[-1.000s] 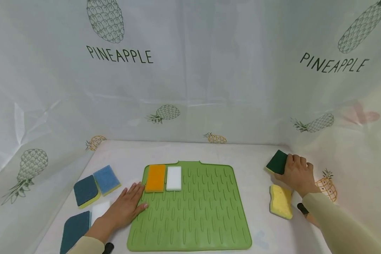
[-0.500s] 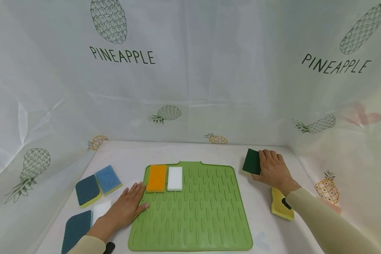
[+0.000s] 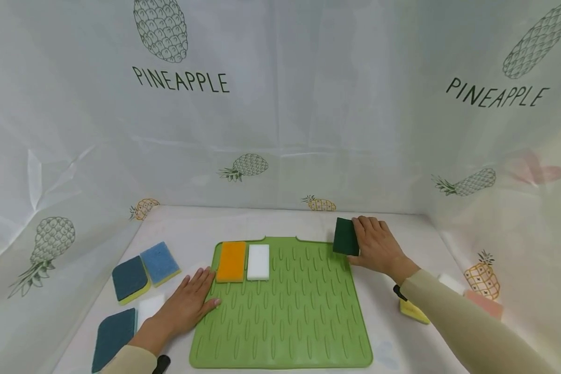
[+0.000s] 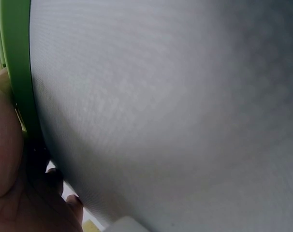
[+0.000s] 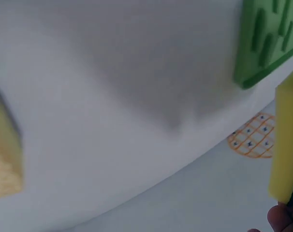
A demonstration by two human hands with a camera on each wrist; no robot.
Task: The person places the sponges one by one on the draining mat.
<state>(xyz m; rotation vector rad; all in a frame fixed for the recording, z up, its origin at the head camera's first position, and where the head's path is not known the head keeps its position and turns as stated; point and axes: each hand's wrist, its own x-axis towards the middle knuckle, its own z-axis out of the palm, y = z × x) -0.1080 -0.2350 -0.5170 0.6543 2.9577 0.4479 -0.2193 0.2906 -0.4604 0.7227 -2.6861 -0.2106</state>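
Observation:
My right hand [image 3: 378,246] grips a dark green and yellow sponge [image 3: 345,237] by its right side, over the far right corner of a green ridged mat [image 3: 285,322]. In the right wrist view the sponge's yellow layer [image 5: 286,140] shows at the right edge, with fingertips below it. My left hand [image 3: 187,304] rests flat, fingers straight, on the mat's left edge. Near the mat's far left corner lie an orange sponge [image 3: 231,262] and a white sponge [image 3: 258,262], side by side. The left wrist view shows mostly blurred tabletop and part of the left hand [image 4: 35,203].
Left of the mat lie a blue sponge [image 3: 160,263], a dark teal sponge [image 3: 130,279], a larger teal one [image 3: 114,337] and a white one [image 3: 150,306], partly hidden. Under the right forearm, a yellow sponge [image 3: 413,311], a white block [image 3: 451,283] and a pink piece [image 3: 485,304] show.
My right hand has carried the green sponge leftward from the table's right side to the mat's far right corner. The left hand has stayed in place.

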